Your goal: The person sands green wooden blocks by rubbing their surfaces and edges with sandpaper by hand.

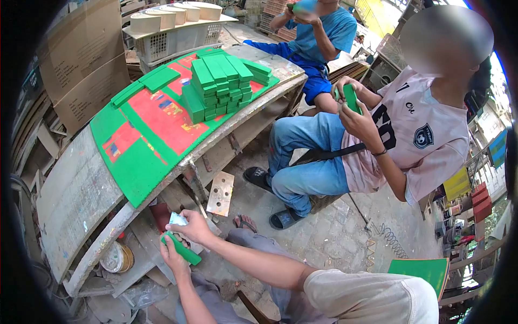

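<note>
Low over my lap, my left hand (176,256) is wrapped round a long green block (187,252) and holds it tilted. Just above it, my right hand (194,228) pinches a small light-blue and white piece (177,218), perhaps folded paper or cloth; its kind is not clear. That piece is close to the block's upper end. On the bench above my hands stands a stack of similar green blocks (218,86), several layers high. The stack rests on a green and red painted sheet (141,178).
A person in a pink shirt (399,129) sits opposite, holding a green block (351,98). Behind, another person in blue (334,38) works. The curved bench (75,200) is at left. A tin (116,257), a board with holes (220,193) and a coiled hose (394,243) lie lower.
</note>
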### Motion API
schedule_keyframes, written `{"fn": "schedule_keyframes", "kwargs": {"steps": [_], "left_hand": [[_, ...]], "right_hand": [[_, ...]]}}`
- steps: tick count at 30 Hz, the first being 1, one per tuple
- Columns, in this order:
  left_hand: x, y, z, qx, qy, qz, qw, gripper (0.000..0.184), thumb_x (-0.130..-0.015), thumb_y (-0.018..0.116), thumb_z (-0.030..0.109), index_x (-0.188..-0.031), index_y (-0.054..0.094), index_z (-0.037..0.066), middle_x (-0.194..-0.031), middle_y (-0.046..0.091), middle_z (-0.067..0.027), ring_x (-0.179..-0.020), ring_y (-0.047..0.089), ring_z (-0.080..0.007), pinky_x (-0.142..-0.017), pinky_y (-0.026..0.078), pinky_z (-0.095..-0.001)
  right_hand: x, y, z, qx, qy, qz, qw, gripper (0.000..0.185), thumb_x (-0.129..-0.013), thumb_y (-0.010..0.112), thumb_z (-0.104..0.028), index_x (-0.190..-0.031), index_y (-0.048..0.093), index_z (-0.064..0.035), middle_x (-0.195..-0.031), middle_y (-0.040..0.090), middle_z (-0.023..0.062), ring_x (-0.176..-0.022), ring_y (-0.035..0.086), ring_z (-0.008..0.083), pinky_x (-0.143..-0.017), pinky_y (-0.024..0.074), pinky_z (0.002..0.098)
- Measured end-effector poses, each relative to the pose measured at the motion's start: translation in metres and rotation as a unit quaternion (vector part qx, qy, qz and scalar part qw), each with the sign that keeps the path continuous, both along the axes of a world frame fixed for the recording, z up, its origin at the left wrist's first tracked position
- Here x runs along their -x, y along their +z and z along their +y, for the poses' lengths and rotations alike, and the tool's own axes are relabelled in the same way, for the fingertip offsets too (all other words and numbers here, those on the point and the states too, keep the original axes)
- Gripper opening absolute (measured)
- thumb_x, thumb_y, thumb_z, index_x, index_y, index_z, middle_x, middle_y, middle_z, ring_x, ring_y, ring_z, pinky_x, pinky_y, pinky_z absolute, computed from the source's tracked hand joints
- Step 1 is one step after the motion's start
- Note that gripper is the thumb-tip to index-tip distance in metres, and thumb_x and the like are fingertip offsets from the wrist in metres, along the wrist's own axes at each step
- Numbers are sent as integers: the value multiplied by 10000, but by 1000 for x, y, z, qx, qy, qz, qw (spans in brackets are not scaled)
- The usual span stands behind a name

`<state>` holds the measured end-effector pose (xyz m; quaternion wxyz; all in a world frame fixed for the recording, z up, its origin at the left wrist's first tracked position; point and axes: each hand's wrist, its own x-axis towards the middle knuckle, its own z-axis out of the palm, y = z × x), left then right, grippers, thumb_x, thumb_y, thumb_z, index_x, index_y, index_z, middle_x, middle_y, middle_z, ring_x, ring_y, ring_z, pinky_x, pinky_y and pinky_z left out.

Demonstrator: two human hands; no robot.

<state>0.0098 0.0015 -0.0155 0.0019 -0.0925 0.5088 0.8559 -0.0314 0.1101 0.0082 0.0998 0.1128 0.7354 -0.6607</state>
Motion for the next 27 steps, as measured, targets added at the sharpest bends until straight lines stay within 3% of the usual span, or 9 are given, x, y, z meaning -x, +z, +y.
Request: {"fn": "schedule_keyframes", "kwargs": {"steps": [3, 7, 8, 12, 14, 16, 20, 24, 27], "left_hand": [[-1, 2, -2, 32, 9, -14, 999, 244, -986, 442, 320, -998, 485, 80, -725, 501, -6, -564, 490, -95, -500, 404, -239], [-6, -7, -6, -44, -14, -40, 998, 265, -984, 423, 338, -1025, 490, 86, -702, 479, -7, -545, 470, -95, -473, 388, -242], [-8, -8, -11, -91, -35, -61, 993, 285, -986, 405, 353, -1021, 496, 85, -701, 477, -7, -546, 468, -93, -463, 385, -241], [-1, 9, -1, -74, 24, -164, 983, 235, -961, 436, 326, -1040, 528, 126, -687, 492, 4, -503, 455, -97, -452, 387, -247], [6, -10, -1, -56, 12, -150, 987, 234, -951, 463, 312, -1048, 528, 108, -740, 545, -21, -537, 513, -127, -464, 434, -287], [6, -8, -5, -81, -17, -125, 989, 249, -966, 466, 309, -1035, 509, 75, -740, 540, -55, -558, 534, -149, -480, 447, -301], [3, 5, -3, -107, -63, -81, 989, 276, -972, 458, 322, -1032, 497, 56, -743, 540, -66, -547, 533, -151, -478, 446, -287], [4, 1, -4, -51, -86, -62, 993, 282, -978, 449, 317, -1059, 494, 51, -748, 544, -61, -528, 526, -137, -467, 440, -267], [2, 2, -5, -51, -110, -43, 992, 279, -979, 447, 316, -1073, 494, 57, -743, 545, -53, -526, 523, -122, -465, 437, -253]], "right_hand": [[-2, 4, -4, 80, -25, 55, 995, 340, -744, 785, -302, -792, 584, -32, -631, 578, 24, -570, 542, 64, -490, 426, 252], [-9, 21, -4, 67, 35, -79, 994, 348, -729, 795, -303, -817, 590, -36, -622, 580, 29, -611, 543, 70, -539, 440, 268], [-2, -15, -10, -52, -17, 64, 996, 384, -685, 818, -314, -777, 587, -22, -620, 580, 34, -592, 548, 100, -545, 451, 293], [-2, -5, -4, -74, -115, 113, 984, 444, -639, 824, -381, -770, 611, -13, -682, 605, 70, -636, 544, 138, -601, 469, 333], [3, 6, 3, -90, -67, 66, 991, 417, -702, 797, -357, -816, 605, -5, -713, 626, 66, -680, 578, 147, -632, 486, 334], [1, 9, 4, 20, -66, 64, 996, 286, -762, 774, -236, -822, 601, -16, -707, 626, 65, -580, 554, 103, -532, 467, 276], [-4, 18, 24, 84, -83, -18, 993, 276, -783, 760, -277, -800, 577, -72, -599, 505, -57, -457, 391, 11, -402, 281, 191], [-5, 17, 16, 85, -85, -25, 992, 279, -776, 768, -261, -827, 570, -71, -618, 520, -48, -465, 411, 19, -405, 289, 186], [-8, 27, 2, 89, 12, -28, 996, 288, -744, 794, -159, -859, 562, -33, -691, 594, -7, -543, 490, 38, -456, 366, 199]]}}
